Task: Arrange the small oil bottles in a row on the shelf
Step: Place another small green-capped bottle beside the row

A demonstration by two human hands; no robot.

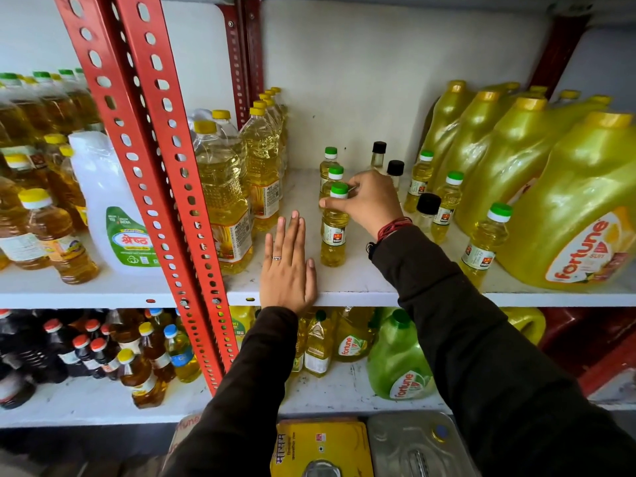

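Three small green-capped oil bottles stand in a line running back on the white shelf (344,287). My right hand (370,201) grips the neck of the front bottle (334,235), which stands upright; the second bottle (333,180) and the third bottle (328,160) are behind it. My left hand (287,266) lies flat on the shelf, fingers together, just left of the front bottle and holding nothing. To the right stand more small green-capped bottles (483,246), (447,204), (420,179), and small black-capped bottles (426,210), (395,172), (378,154).
Tall yellow-capped oil bottles (223,201) crowd the left side by the red slotted post (165,166). Big yellow Fortune jugs (568,208) fill the right. A white jug (110,208) stands beyond the post. Below, a lower shelf holds more bottles and a green jug (399,359).
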